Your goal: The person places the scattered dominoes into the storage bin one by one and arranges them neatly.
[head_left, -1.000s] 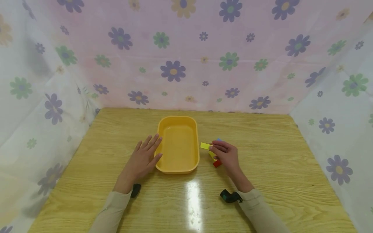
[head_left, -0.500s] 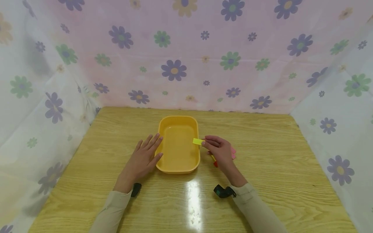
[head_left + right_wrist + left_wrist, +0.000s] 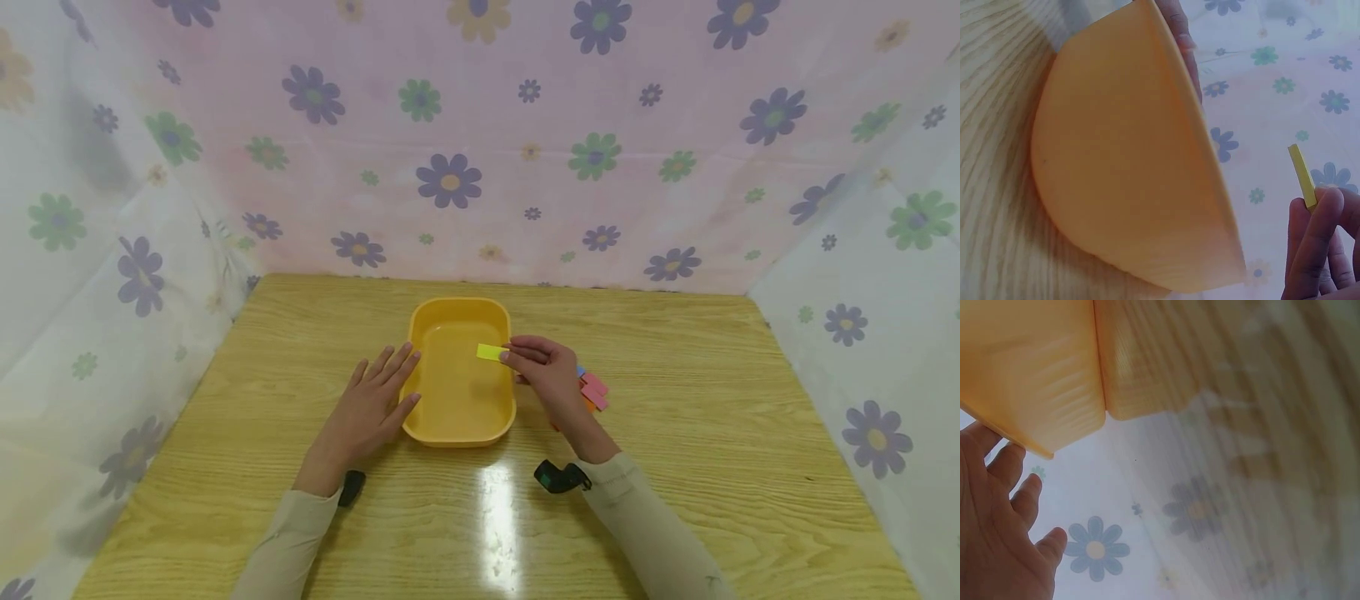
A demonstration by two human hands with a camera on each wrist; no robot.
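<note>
A yellow-orange plastic tub [image 3: 459,437] stands on the table, its inside bare in the head view. My left hand [image 3: 367,408] rests on the tub's left rim with straight fingers; the left wrist view shows those fingers [image 3: 1025,503] at the rim. Between thumb and fingers my right hand [image 3: 551,379] pinches a flat yellow block [image 3: 491,352], held over the tub's right side. In the right wrist view the yellow block [image 3: 1302,175] appears thin and edge-on, above rim level. A small pile of pink blocks [image 3: 595,390] with blue and orange ones lies partly hidden behind my right hand.
The wooden table [image 3: 675,367] reaches back to a flowered cloth [image 3: 510,192], which also hangs at both sides. Dark wrist-worn devices [image 3: 561,477] sit by both cuffs. Light glares off the table in front of the tub.
My right hand has carried the yellow block leftward and slightly away from me, from beside the pile to over the tub. More of the pink blocks show. My left hand has stayed put.
</note>
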